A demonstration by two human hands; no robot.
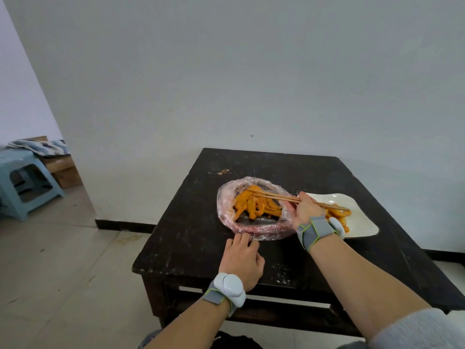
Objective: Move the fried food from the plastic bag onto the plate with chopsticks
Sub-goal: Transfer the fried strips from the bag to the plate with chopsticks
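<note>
A clear plastic bag (226, 207) lies open on the dark table (191, 222), holding a pile of orange fried food (254, 206). My right hand (305, 210) grips a pair of wooden chopsticks (279, 196); their tips reach left into the pile. Behind that hand sits a white plate (362, 217) with a few fried pieces (338, 215) on it. My left hand (242, 258) rests on the table at the bag's near edge, fingertips touching the plastic.
The table stands against a white wall, its near edge just under my left wrist. A blue plastic stool (25, 182) and a folded cloth (40, 146) are at the far left on the tiled floor.
</note>
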